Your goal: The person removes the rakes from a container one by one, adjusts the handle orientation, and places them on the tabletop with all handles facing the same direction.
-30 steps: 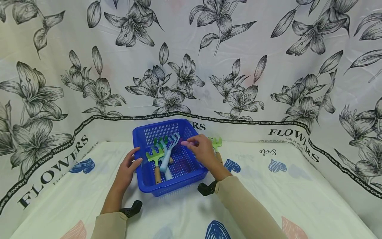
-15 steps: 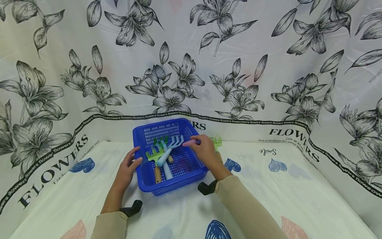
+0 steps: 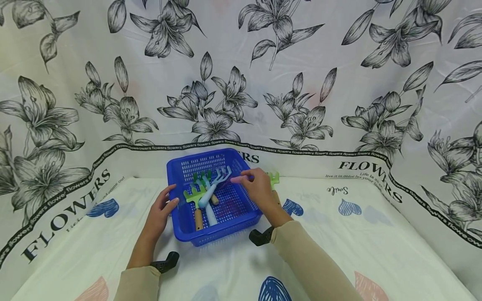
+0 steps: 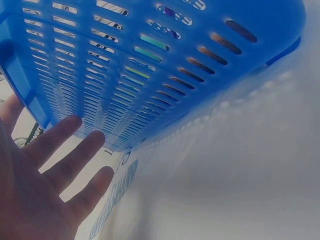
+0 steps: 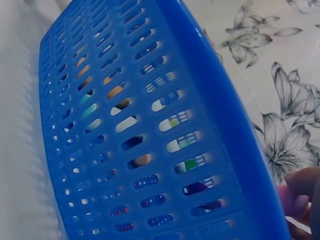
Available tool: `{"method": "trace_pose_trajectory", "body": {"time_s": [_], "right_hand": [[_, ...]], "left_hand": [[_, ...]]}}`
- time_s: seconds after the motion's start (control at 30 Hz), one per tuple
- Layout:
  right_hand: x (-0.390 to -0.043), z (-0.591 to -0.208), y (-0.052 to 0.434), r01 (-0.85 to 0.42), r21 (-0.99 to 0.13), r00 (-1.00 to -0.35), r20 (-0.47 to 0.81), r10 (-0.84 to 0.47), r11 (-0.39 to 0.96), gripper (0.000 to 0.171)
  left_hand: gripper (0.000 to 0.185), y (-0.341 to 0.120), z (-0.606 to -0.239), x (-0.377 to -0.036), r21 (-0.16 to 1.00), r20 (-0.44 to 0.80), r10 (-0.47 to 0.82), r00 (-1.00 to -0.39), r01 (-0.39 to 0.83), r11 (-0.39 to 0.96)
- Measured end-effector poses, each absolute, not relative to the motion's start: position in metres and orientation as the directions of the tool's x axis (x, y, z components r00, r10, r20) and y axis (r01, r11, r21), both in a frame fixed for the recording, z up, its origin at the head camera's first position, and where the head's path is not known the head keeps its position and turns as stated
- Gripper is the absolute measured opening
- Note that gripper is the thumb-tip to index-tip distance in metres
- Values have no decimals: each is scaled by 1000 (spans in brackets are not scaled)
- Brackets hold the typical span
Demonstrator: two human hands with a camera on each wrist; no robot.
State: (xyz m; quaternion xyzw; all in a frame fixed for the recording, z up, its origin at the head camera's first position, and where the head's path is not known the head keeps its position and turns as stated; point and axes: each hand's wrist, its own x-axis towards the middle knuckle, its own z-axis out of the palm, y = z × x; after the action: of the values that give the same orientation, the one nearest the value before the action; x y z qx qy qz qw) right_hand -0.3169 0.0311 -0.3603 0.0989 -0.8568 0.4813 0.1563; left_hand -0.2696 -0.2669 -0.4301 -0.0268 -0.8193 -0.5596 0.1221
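Observation:
The blue plastic basket [image 3: 229,227] stands slightly turned, with several small hand tools in it. On top lies a light blue rake [image 3: 208,195], beside a lime-green fork [image 3: 198,211] with a wooden handle. Over the basket's right rim my right hand [image 3: 257,188] pinches a pink handle [image 3: 237,179]; the fingers partly hide it, and I cannot tell the tool's kind. In the right wrist view, the pink handle [image 5: 286,199] shows between the fingertips. My left hand [image 3: 160,211] rests at the left rim. Its fingers [image 4: 75,160] lie fairly straight and spread beside the basket's outer wall.
Dark green prongs [image 3: 203,176] show at the back of the basket. Another lime-green fork [image 3: 274,179] lies outside, behind the right hand. A flower-printed cloth backdrop [image 3: 301,108] rises behind the white patterned tablecloth [image 3: 339,242].
The light blue rake has swung and shifted inside the basket, its handle end moving back. The pink handle has moved slightly with my right hand. My left hand and the basket have hardly moved.

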Motion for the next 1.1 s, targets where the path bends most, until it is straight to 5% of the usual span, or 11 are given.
{"method": "trace_pose_trajectory", "body": {"time_s": [0.23,0.57,1.1], "right_hand": [[-315,-361,29,-385,-744,-898,437,-37,546,33],[-311,-360,29,-541,-541,-770,626,-121,644,23],[-315,-348,61,-629,-488,-678,726,-119,605,24]], "left_hand": [[64,-268,-429,-268,908,238,-94,-967,187,376],[60,-266,-429,-268,918,231,-85,-969,189,348],[61,-267,-430,-269,917,223,-93,-970,177,358]]}}
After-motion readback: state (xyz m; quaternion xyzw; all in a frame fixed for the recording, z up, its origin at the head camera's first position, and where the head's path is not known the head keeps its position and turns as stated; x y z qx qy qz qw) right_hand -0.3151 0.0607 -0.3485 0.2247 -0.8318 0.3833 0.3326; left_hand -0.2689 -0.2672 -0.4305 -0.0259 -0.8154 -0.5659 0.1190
